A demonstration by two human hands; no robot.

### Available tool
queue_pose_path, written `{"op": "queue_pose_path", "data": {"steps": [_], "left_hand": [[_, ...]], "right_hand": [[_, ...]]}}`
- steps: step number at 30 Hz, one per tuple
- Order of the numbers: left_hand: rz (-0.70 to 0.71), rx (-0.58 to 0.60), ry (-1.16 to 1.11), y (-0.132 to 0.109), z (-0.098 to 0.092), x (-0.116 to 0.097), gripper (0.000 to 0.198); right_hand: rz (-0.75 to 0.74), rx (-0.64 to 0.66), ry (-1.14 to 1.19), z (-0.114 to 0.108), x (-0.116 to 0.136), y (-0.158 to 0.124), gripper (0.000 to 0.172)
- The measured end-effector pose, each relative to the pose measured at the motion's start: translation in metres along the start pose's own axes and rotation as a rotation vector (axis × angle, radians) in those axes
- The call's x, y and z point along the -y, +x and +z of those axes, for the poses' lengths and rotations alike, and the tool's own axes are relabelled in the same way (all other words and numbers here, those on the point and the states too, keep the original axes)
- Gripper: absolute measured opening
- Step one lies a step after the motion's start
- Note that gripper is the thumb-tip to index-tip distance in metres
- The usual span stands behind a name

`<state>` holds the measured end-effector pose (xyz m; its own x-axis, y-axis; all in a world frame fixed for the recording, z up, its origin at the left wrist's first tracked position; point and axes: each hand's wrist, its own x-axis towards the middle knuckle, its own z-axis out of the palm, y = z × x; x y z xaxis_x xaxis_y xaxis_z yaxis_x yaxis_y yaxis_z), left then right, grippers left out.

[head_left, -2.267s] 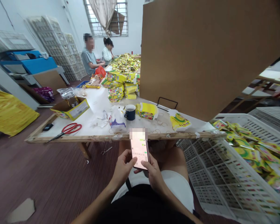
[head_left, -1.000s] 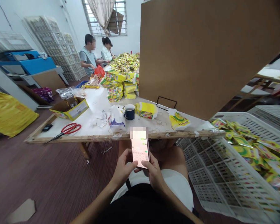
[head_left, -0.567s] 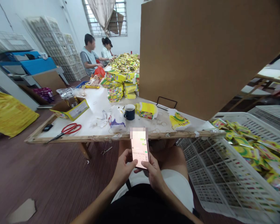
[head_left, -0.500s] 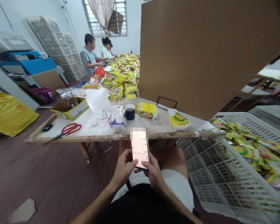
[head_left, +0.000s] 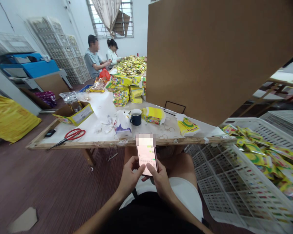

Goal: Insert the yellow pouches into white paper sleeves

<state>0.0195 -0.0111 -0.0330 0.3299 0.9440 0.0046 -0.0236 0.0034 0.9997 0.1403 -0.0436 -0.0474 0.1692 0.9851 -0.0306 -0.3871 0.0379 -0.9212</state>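
Both my hands hold a lit phone (head_left: pixel 146 155) above my lap, just below the front edge of the wooden table (head_left: pixel 88 143). My left hand (head_left: pixel 130 177) wraps the phone's left side, its thumb over the lower screen. My right hand (head_left: pixel 160 179) grips the right side, with its thumb also on the screen. On the table just beyond stand a dark mug (head_left: pixel 136 117), a tissue pack (head_left: pixel 122 125) and yellow packets (head_left: pixel 153 115).
Red scissors (head_left: pixel 70 135) and an open carton (head_left: pixel 74 112) lie at the table's left. A tall brown cardboard sheet (head_left: pixel 210 55) stands at the right. A white crate (head_left: pixel 236 182) beside my right knee holds several yellow packets. Two people sit at the far end.
My thumbs have shifted on the phone screen, the right thumb moving toward the left one. The two people at the far end have moved their arms and heads slightly.
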Motion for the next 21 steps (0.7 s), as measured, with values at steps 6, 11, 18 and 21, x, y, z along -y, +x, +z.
{"op": "queue_pose_path", "data": {"steps": [6, 11, 18, 21], "left_hand": [[0.012, 0.004, -0.03, 0.0012, -0.0008, -0.0017, 0.012], [0.01, 0.002, -0.058, 0.0015, -0.0024, -0.0048, 0.013], [-0.001, -0.036, -0.068, 0.0036, -0.0023, -0.0059, 0.012], [-0.007, -0.05, -0.067, 0.0037, -0.0023, -0.0056, 0.014]], "right_hand": [[-0.002, 0.019, 0.058, -0.0031, -0.0041, 0.0, 0.029], [0.016, 0.042, 0.107, -0.0049, -0.0045, -0.0003, 0.03], [0.036, 0.044, 0.121, -0.0036, -0.0037, -0.0005, 0.031], [0.032, 0.048, 0.125, -0.0037, -0.0048, -0.0001, 0.03]]}}
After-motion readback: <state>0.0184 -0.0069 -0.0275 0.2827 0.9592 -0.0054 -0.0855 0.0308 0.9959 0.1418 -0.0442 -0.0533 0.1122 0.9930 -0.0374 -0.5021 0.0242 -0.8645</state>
